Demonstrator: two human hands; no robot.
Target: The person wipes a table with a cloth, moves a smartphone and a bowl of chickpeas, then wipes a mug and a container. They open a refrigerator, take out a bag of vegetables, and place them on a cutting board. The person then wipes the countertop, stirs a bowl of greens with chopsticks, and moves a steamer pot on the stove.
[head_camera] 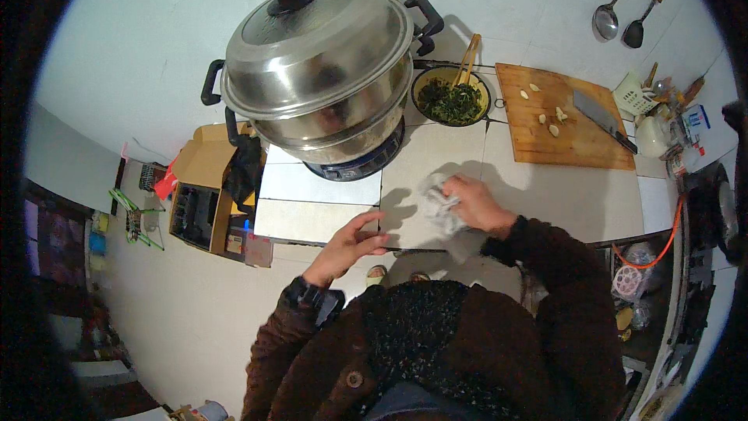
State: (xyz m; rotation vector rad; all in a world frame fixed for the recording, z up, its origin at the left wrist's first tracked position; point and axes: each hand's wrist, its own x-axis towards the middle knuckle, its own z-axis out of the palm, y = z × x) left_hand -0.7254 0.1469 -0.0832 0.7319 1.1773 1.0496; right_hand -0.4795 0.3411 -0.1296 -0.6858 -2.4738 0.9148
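My right hand (480, 206) grips a crumpled whitish cloth (441, 210) against the tiled countertop (526, 204), close to its front edge. To the left, my left hand (349, 245) holds nothing, its fingers apart over the counter's front edge. Beyond my hands a large lidded stainless steel steamer pot (327, 76) stands on a dark round electric cooker (359, 159). Right of the pot is a bowl (485, 90) of chopped dark greens with wooden tongs or chopsticks leaning in it. Farther right, a wooden cutting board (561, 149) carries several peeled garlic cloves (553, 130) and a cleaver (596, 114).
A white utensil basket (634, 95) and jars crowd the counter's right end. A ladle (606, 22) and a spatula (633, 34) hang on the wall. Left of the counter sits an open cardboard box (221, 219). An orange hose (660, 258) curves below the right end.
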